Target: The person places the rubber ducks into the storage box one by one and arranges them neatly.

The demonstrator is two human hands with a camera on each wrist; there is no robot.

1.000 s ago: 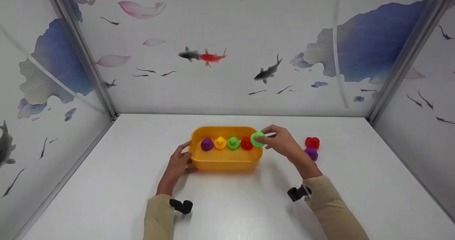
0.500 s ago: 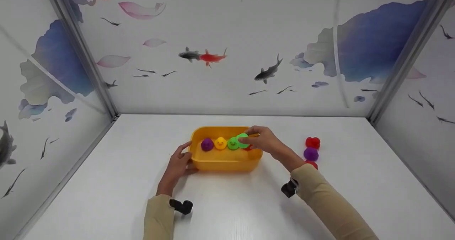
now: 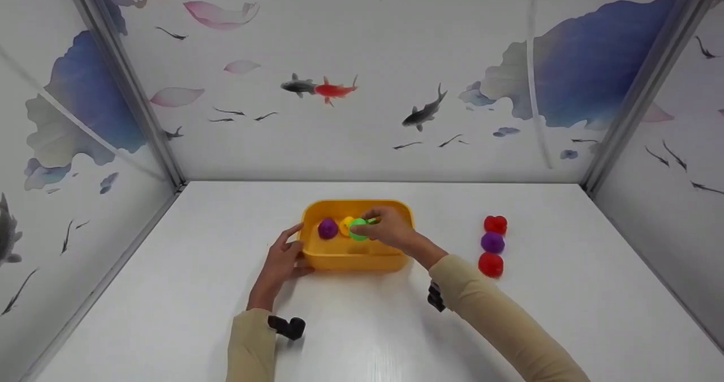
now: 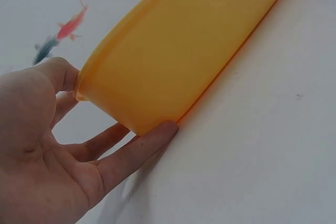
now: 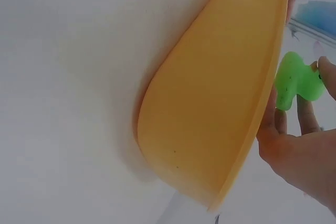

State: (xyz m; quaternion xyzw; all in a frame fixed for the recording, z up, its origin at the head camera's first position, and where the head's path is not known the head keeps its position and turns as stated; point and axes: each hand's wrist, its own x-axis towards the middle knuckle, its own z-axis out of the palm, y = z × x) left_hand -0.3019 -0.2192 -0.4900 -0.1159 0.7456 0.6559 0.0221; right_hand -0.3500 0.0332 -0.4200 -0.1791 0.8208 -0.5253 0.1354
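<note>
White bench [image 3: 169,314] carries yellow tub [image 3: 339,253]. Left hand [image 3: 281,263], fingers relaxed and straight, braces the tub's left end. Right hand [image 3: 387,232] pinches green duck [image 3: 357,229] over the tub's middle, right of purple duck [image 3: 327,228].

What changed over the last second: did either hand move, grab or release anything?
The right hand, holding the green toy throughout, carried it leftward from the yellow tub's right end to above the yellow toy. The left hand stayed against the tub's left end; nothing was released.
</note>
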